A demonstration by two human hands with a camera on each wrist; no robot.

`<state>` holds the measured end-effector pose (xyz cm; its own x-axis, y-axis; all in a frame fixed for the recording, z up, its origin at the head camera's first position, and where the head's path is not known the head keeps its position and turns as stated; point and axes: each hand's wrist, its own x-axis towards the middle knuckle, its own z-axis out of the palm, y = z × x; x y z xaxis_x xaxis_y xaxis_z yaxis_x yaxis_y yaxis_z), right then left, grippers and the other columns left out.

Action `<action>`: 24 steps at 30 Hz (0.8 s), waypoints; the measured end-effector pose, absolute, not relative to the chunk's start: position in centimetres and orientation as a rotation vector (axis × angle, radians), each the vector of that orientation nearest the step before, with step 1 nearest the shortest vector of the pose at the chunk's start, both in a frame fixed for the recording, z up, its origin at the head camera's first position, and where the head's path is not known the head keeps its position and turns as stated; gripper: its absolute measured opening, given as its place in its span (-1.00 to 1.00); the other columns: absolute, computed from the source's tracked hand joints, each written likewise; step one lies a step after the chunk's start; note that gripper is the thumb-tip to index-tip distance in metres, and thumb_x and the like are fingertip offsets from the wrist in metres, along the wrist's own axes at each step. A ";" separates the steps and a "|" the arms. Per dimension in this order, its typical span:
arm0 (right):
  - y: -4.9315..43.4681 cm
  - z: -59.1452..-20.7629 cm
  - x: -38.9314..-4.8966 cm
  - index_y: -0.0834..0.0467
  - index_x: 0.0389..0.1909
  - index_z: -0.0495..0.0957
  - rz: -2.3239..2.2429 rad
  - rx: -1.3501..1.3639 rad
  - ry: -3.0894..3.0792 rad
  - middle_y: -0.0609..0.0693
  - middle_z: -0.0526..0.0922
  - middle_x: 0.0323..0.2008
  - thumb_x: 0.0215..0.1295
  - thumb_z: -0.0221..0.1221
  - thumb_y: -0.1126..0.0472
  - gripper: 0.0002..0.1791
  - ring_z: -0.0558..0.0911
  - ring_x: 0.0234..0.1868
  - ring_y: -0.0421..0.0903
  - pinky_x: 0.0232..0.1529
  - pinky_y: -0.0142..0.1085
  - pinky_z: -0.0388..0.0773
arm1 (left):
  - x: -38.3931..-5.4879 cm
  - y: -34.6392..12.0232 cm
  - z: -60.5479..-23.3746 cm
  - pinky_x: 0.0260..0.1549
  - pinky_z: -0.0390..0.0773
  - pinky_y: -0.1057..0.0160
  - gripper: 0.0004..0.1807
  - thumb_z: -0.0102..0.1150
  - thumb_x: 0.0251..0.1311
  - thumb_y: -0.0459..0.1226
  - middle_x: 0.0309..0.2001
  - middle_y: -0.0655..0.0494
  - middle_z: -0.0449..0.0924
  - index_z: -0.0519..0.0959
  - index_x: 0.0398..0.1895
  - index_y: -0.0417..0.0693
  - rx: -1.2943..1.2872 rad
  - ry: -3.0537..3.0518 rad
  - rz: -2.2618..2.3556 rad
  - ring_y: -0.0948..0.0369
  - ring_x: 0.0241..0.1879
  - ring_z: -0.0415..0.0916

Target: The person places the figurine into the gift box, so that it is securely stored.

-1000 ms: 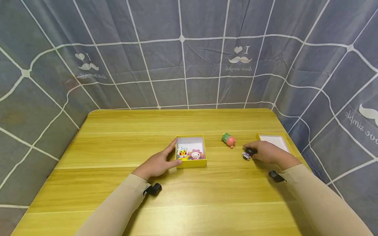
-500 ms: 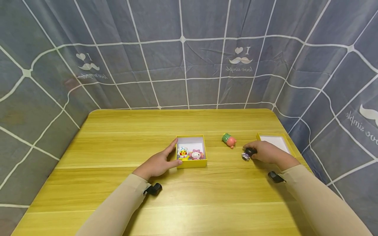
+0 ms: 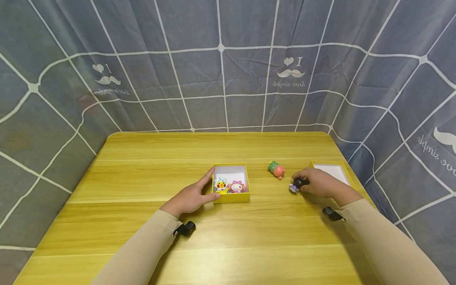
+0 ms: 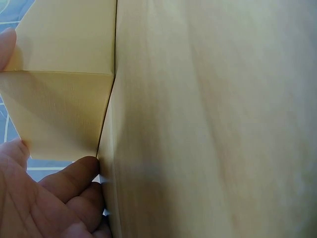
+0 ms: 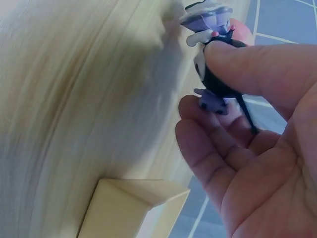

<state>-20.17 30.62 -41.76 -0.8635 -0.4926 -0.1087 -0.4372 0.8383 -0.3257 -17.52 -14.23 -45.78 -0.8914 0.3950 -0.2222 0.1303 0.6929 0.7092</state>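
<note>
My left hand (image 3: pixel 189 198) holds the left side of a yellow open box (image 3: pixel 231 198), thumb at the front wall and index finger near the back left corner. Inside the box, side by side, are a yellow figurine with a white hood (image 3: pixel 221 184) and a pink-and-white figurine (image 3: pixel 236 187). To the right, my right hand (image 3: pixel 318 183) pinches a small black-and-purple figurine (image 5: pixel 210 22) between thumb and fingers. The right wrist view shows its black head under the thumb and its purple skirt pointing away. The left wrist view has the box's plain outer walls (image 4: pixel 59 109).
A green-and-pink figurine (image 3: pixel 276 170) lies on the wooden table (image 3: pixel 228 245) between the box and my right hand. Beyond that hand, a shallow yellow lid (image 3: pixel 333 171) lies with its white inside up, partly hidden. Grey checked curtains (image 3: pixel 199 75) surround the table's far side and flanks.
The black-and-purple figurine has shifted slightly left and tilted in my right hand, and more of its black head shows. My left hand and the box stay in place.
</note>
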 end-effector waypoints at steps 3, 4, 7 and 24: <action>30.3 -41.7 -20.1 0.23 0.15 0.70 -0.452 -0.735 2.841 0.20 0.73 0.04 0.25 0.43 0.31 -0.57 0.67 0.09 0.19 0.15 0.15 0.60 | -17.5 -14.2 -45.8 0.56 0.20 -0.21 0.09 0.22 0.30 0.36 0.71 0.04 -0.02 -0.32 0.66 0.75 0.422 2.549 1.023 -0.15 0.62 0.14; 30.2 -41.6 -20.1 0.23 0.15 0.70 -0.462 -0.739 2.844 0.20 0.73 0.04 0.24 0.42 0.31 -0.57 0.67 0.09 0.19 0.14 0.15 0.60 | -17.5 -14.2 -45.8 0.56 0.21 -0.22 0.08 0.22 0.30 0.36 0.71 0.03 -0.02 -0.31 0.66 0.75 0.422 2.549 1.023 -0.15 0.62 0.14; 29.8 -41.3 -20.0 0.23 0.17 0.69 -0.499 -0.734 2.852 0.21 0.70 0.05 0.24 0.40 0.30 -0.55 0.66 0.09 0.18 0.13 0.13 0.60 | -17.5 -14.2 -45.8 0.55 0.21 -0.23 0.08 0.21 0.31 0.35 0.71 0.01 -0.01 -0.30 0.67 0.73 0.426 2.550 1.027 -0.16 0.62 0.14; 26.6 -39.8 -20.1 0.20 0.21 0.67 -0.669 -0.803 2.855 0.22 0.65 0.06 0.31 0.40 0.38 -0.56 0.68 0.07 0.17 0.09 0.09 0.66 | -17.5 -14.1 -45.8 0.55 0.21 -0.24 0.08 0.21 0.31 0.35 0.71 0.01 -0.01 -0.28 0.69 0.68 0.423 2.559 1.024 -0.17 0.62 0.14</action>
<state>-20.10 26.58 -39.77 -0.8559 -0.5168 0.0209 -0.4722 0.7642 -0.4392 -17.51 -14.13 -45.77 -0.8936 0.3971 -0.2095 0.1430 0.6941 0.7055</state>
